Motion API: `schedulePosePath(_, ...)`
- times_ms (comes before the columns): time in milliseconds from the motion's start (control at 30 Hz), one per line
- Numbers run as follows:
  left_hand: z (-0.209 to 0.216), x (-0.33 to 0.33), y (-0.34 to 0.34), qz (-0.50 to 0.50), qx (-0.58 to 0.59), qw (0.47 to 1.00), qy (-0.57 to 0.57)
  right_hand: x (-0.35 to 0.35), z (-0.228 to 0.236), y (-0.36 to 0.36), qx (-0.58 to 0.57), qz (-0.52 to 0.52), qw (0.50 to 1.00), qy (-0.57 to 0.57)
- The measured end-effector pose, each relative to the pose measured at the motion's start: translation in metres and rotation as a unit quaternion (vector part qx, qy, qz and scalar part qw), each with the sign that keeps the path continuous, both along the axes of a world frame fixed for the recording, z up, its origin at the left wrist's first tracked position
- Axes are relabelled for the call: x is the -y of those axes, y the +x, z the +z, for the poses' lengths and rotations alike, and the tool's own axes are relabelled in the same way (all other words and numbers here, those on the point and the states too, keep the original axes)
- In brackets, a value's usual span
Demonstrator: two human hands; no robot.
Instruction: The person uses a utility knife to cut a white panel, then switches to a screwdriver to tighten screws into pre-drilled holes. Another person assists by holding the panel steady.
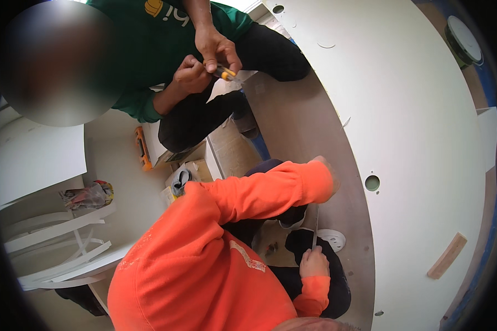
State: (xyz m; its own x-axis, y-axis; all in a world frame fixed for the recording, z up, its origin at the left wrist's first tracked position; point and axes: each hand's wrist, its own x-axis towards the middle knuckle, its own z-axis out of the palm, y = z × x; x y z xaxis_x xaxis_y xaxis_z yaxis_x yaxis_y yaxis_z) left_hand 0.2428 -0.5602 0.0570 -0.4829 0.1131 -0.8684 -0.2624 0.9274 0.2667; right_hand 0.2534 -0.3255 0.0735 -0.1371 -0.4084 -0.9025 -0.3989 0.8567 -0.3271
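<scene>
My right hand (314,263), below an orange cuff, is closed around the lower end of a thin grey metal strip or blade (315,227), beside my dark-trousered knee (337,276). The strip points up toward my left sleeve, where its far end passes out of sight. Past that cuff my left hand (331,171) is smeared and largely hidden, close to the brown face (345,207) beneath the curved white panel (419,138). A round white slotted disc (332,240) lies behind the strip.
Opposite, a green-shirted co-worker's hands (204,66) hold a yellow-and-black tool (225,73). A wooden block (447,255) rests on the panel, near a round hole (372,183). Curved white strips (66,243), a crumpled bag (88,196) and an orange tool (142,148) lie left.
</scene>
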Motion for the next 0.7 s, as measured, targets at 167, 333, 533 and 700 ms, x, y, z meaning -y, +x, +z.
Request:
schedulePosePath(167, -0.060, -0.032, -0.047, -0.054, 0.045, 0.996, -0.046, -0.015, 0.004, 0.005, -0.055, 0.016, 0.997, -0.057)
schedulePosePath(333, -0.018, -0.031, -0.075, -0.087, -0.037, 0.995, -0.025, -0.060, -0.042, 0.010, -0.131, -0.003, 0.990, -0.046)
schedulePosePath(533, -0.035, -0.029, -0.058, -0.005, -0.060, 0.998, -0.025, -0.030, -0.030, 0.003, -0.043, -0.082, 0.995, 0.023)
schedulePosePath(700, -0.073, -0.043, -0.056, 0.020, -0.140, 0.990, 0.013, -0.010, 0.003, 0.013, -0.028, -0.108, 0.993, 0.044)
